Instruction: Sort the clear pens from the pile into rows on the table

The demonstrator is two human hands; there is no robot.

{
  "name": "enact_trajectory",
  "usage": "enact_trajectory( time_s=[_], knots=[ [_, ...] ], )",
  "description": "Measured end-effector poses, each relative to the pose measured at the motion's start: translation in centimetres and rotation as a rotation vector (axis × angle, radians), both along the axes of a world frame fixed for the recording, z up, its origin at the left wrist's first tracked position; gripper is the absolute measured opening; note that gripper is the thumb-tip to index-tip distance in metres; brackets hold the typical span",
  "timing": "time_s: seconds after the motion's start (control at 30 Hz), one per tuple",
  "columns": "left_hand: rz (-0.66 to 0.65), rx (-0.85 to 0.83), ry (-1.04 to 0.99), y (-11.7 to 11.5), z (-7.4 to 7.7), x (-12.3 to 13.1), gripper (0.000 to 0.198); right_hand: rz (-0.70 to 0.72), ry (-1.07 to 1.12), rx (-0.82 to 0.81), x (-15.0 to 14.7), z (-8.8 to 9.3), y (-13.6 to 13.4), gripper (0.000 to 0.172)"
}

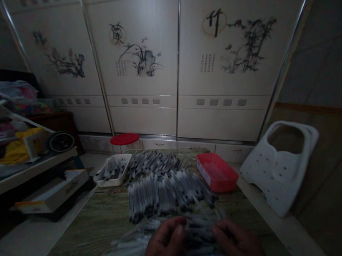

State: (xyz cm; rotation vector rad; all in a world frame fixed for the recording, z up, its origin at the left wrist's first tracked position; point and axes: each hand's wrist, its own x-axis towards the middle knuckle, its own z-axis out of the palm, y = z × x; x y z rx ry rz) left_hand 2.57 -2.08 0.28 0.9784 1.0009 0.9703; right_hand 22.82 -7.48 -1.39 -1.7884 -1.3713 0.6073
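My left hand point(163, 248) and my right hand point(239, 247) sit at the near edge of a green wood-grain table top point(68, 238), with fingers curled over a bunch of dark-tipped pens point(199, 227). Pale pen barrels point(121, 252) lie in a loose heap under and left of my hands. Farther off, a dense layer of dark pens point(167, 193) stretches side by side, and another pile point(153, 162) lies behind it. A white tray point(115, 181) holds more pens. A red plastic box point(217, 172) stands to the right of the pens.
A white moulded plastic seat point(279, 168) lies at the table's right side. A red stool point(124, 139) stands beyond the table, before painted wardrobe doors point(139, 56). On the left, a shelf point(22, 174) carries bags and clutter, with a flat cardboard box point(52, 193) below.
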Motion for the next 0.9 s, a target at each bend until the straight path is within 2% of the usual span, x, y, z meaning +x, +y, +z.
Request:
enact_trajectory(
  time_s=[0.1, 0.17, 0.3, 0.43, 0.63, 0.77, 0.9],
  knots=[
    [0.096, 0.021, 0.062, 0.5, 0.8, -0.9, 0.050, -0.170, 0.033, -0.141, 2.4, 0.1, 0.0, 0.035],
    [0.159, 0.062, 0.085, 0.9, 1.0, -1.4, 0.045, -0.202, 0.025, -0.161, 3.1, -0.2, -0.1, 0.030],
    [0.259, 0.072, 0.077, 1.5, 1.3, -2.2, 0.041, -0.157, -0.059, -0.129, 3.1, -1.2, -0.1, 0.027],
    [0.278, 0.056, 0.128, 1.5, 1.6, -2.6, 0.041, -0.084, -0.108, -0.141, 3.6, -1.3, -0.1, 0.024],
    [0.381, 0.043, 0.134, 2.4, 0.9, -3.7, 0.050, -0.126, -0.076, -0.119, 3.9, -1.9, 0.0, 0.023],
    [0.425, 0.059, 0.070, 3.3, 0.2, -4.8, 0.048, -0.149, -0.071, -0.103, 3.3, -2.2, 0.2, 0.028],
    [0.476, 0.040, 0.006, 3.7, 0.0, -6.2, 0.045, -0.171, -0.059, -0.111, 3.2, -2.2, 0.5, 0.028]
  ],
)
